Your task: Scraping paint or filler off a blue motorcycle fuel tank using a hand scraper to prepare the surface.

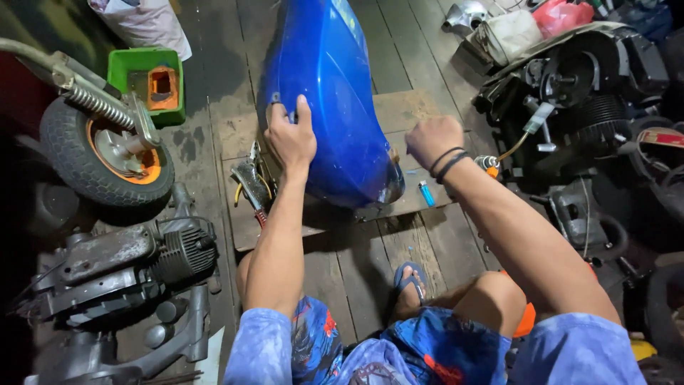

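Bags: 2 at your top right, 1 whitish plastic bag (510, 33) and 1 red plastic bag (563, 16), touching.
Sack: 1 white sack (142, 21), top left.
Labels, signs, screens: 0.

Dim workshop floor, one hard light from above, edges dark.

Light falls mid-frame: glare streaks on the glossy blue body panel (328, 93), forearms and left hand (291, 139) and right hand (433, 140) lit bright. Plank floor (399, 43) evenly lit at top centre. Left edge and lower-left engine (121, 267) sink into shadow; right-side engine parts (584, 93) murky, detail lost. Deep shadow under the panel. Wide-angle bend at the borders, planks fan outward. Focus fair at centre; shirt sleeves at the bottom soft, slight noise in the darks.
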